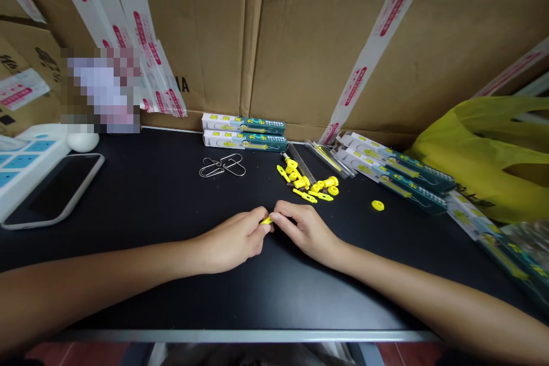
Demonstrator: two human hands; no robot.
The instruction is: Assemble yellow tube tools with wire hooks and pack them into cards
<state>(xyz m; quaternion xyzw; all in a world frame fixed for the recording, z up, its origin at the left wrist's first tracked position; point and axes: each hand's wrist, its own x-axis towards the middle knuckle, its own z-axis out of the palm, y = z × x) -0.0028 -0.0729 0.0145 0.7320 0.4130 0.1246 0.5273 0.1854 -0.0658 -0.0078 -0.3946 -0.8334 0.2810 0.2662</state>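
Note:
My left hand (240,238) is closed, pinching a small yellow plastic part (266,221) over the middle of the black table. Fingertips of my right hand (305,230) are also closed on that part from the other side, so most of it is hidden. Just beyond my hands lies a loose pile of yellow plastic parts (301,182) with small springs among them. Several bent metal wire hooks (222,166) rest further left. One yellow ring-shaped cap (378,205) sits alone to the right.
Two printed boxes (244,141) are stacked at the back; more boxes (392,180) lie right, near a yellow plastic bag (467,154). Clear tubes (328,158) lie between. A phone (58,190) and a power strip (26,154) are at left. Cardboard (300,40) walls the back.

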